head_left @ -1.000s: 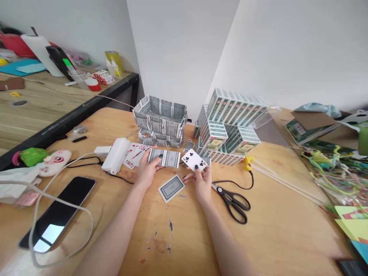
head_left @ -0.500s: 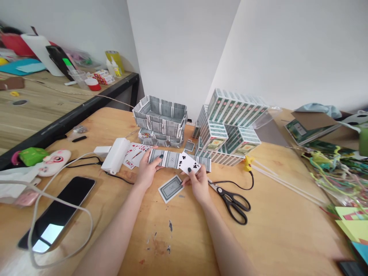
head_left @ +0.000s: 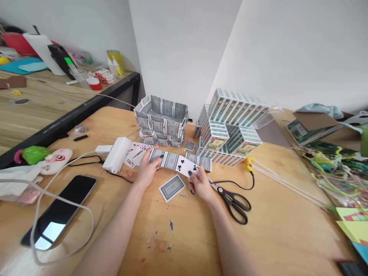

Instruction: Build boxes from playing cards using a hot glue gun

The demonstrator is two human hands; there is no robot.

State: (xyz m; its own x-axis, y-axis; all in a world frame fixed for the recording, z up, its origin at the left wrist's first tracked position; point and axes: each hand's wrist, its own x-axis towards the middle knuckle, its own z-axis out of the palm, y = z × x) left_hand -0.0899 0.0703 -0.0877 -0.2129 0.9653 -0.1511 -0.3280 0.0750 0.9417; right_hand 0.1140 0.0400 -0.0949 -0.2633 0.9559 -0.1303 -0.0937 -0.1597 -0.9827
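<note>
My left hand [head_left: 147,171] is closed on the left end of a strip of grey-backed playing cards [head_left: 171,161], thumb on top. In my right hand [head_left: 202,186] a white playing card with clubs [head_left: 184,165] is pinched at its right end, face up. Its left edge meets the strip; whether it is fixed there I cannot tell. Another patterned strip of cards [head_left: 201,161] lies behind it on the table. One playing card [head_left: 171,188] rests face down in front of my hands. Black-handled scissors [head_left: 234,201] lie right of my right hand.
Two stacked boxes made of playing cards [head_left: 161,126] stand behind my hands. A pile of card packs [head_left: 235,111] rises at back right. Left are face-up cards [head_left: 138,155], a white device [head_left: 116,155], a phone [head_left: 60,211] and cables. Coloured strings [head_left: 333,176] lie far right.
The clubs card has turned from a tilt to nearly in line with the strip, its left edge against it. My right hand has shifted slightly right; my left hand stays in place.
</note>
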